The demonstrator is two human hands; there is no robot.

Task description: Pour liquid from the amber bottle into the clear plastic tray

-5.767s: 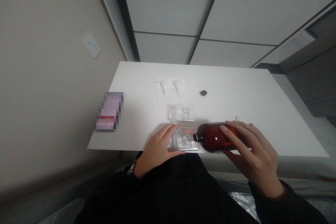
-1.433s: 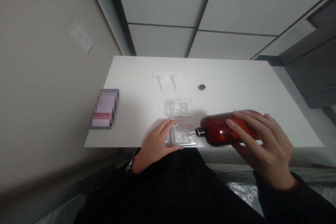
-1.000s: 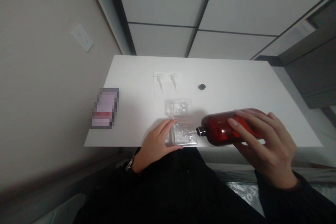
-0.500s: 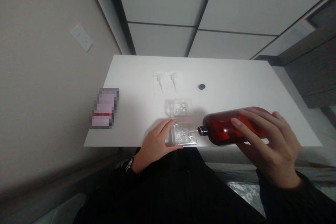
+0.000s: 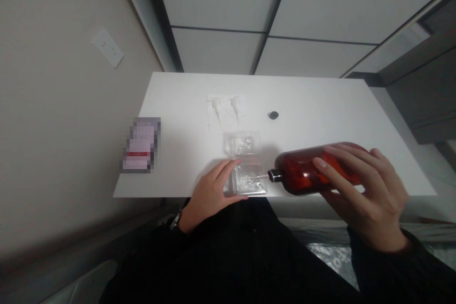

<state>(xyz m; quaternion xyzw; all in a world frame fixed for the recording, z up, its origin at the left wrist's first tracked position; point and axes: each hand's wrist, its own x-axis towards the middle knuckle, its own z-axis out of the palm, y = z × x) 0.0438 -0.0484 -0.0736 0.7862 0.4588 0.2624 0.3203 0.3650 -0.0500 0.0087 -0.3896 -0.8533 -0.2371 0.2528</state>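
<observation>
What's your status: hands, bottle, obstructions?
Right hand holding tilted amber bottle. Liquid stream reaching nearer clear container. Left hand bracing that container. Nothing blocking the stream.

The light is dim, strongest on the white worktop toward its far edge, where the pump heads almost wash out. Glints sit on the amber bottle and the clear bottle at the near edge. Soft shadows fall beside the left hand; dark clothing loses detail. Wide-angle distortion slants outer lines, and coarse pixelation masks an object at the left edge.
</observation>
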